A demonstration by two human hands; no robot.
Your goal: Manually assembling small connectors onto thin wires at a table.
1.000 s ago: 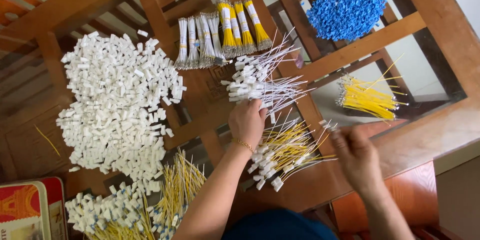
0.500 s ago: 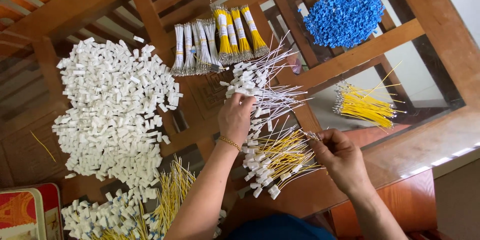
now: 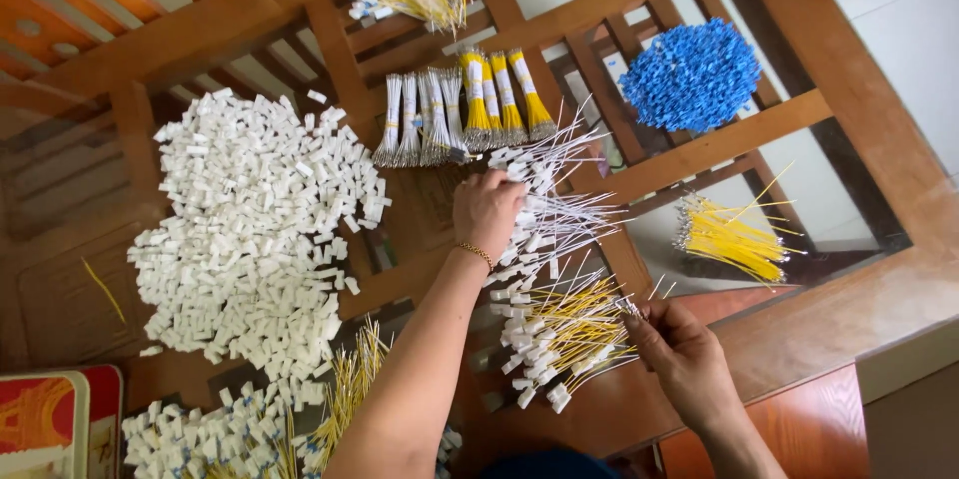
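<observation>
My left hand (image 3: 488, 211) rests with curled fingers on a fan of white wires with white end plugs (image 3: 559, 201) on the glass-topped wooden table (image 3: 869, 129). My right hand (image 3: 681, 351) pinches the metal-tipped ends of a spread of yellow wires with white plugs (image 3: 559, 334) lying near the table's front edge. A thin bracelet circles my left wrist.
A big heap of small white plastic plugs (image 3: 250, 229) covers the left. Taped bundles of white and yellow wires (image 3: 462, 104) lie at the back middle, a blue pile (image 3: 691, 74) at the back right, loose yellow wires (image 3: 727, 237) on the right, more plugged wires (image 3: 230, 429) at front left.
My left hand has reached further up onto the white wire fan. My right hand has moved left to the tips of the yellow wires.
</observation>
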